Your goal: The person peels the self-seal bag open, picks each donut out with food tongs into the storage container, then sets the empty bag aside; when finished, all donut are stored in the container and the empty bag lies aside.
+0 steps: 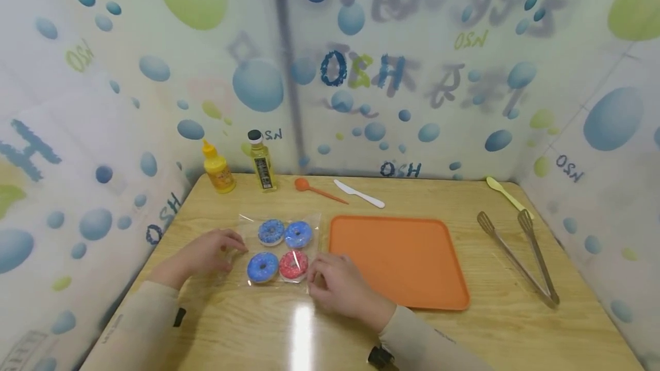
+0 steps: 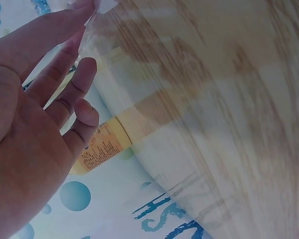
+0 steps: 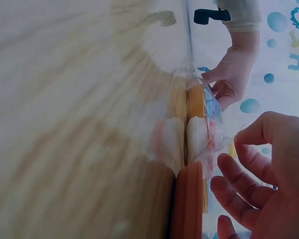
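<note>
A clear plastic bag (image 1: 283,249) lies flat on the wooden table, with three blue doughnuts (image 1: 263,268) and one pink doughnut (image 1: 294,266) inside, all sprinkled. At its left edge, my left hand (image 1: 208,252) pinches the film between thumb and forefinger; the left wrist view has the other fingers loosely bent. My right hand (image 1: 340,285) pinches the bag's lower right side, beside the pink doughnut. In the right wrist view the film is drawn to a point at the thumb and forefinger.
An orange tray (image 1: 397,262) lies right of the bag, its left edge near my right hand. Metal tongs (image 1: 536,279) and a pale green utensil (image 1: 507,193) are farther right. Along the back stand a yellow squeeze bottle (image 1: 219,173), an oil bottle (image 1: 263,165), an orange spoon (image 1: 319,190) and a white knife (image 1: 361,194).
</note>
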The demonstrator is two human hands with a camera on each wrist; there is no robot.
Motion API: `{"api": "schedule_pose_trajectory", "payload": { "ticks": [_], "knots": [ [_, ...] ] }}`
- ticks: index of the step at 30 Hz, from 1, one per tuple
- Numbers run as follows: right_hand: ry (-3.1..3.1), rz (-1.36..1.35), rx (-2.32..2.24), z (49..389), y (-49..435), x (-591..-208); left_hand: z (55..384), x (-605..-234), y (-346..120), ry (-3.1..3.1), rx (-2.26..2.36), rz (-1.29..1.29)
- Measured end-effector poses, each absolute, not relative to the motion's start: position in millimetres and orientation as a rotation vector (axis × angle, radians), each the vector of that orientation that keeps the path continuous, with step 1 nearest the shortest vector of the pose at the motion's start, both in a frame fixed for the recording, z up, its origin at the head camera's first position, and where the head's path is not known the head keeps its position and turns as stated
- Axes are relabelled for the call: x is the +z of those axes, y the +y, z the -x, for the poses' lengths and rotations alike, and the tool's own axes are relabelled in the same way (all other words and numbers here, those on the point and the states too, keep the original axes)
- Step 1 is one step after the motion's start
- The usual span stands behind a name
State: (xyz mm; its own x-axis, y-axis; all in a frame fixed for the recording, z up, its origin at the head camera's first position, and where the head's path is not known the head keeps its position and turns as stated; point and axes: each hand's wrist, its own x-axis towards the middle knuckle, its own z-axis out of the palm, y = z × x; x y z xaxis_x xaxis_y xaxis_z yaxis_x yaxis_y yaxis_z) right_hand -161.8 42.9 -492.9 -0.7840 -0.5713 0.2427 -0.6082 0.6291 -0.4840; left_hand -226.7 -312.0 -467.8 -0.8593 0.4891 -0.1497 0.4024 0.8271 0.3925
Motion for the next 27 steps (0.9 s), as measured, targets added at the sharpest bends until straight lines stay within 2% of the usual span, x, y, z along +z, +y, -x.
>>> {"api": "schedule_pose_trajectory", "payload": {
  "ticks": [27],
  "knots": [
    [-2.787,-0.997,0.963,169,76,-493,228,-462,-309,2.733,0.444,-0.627]
  ]
}}
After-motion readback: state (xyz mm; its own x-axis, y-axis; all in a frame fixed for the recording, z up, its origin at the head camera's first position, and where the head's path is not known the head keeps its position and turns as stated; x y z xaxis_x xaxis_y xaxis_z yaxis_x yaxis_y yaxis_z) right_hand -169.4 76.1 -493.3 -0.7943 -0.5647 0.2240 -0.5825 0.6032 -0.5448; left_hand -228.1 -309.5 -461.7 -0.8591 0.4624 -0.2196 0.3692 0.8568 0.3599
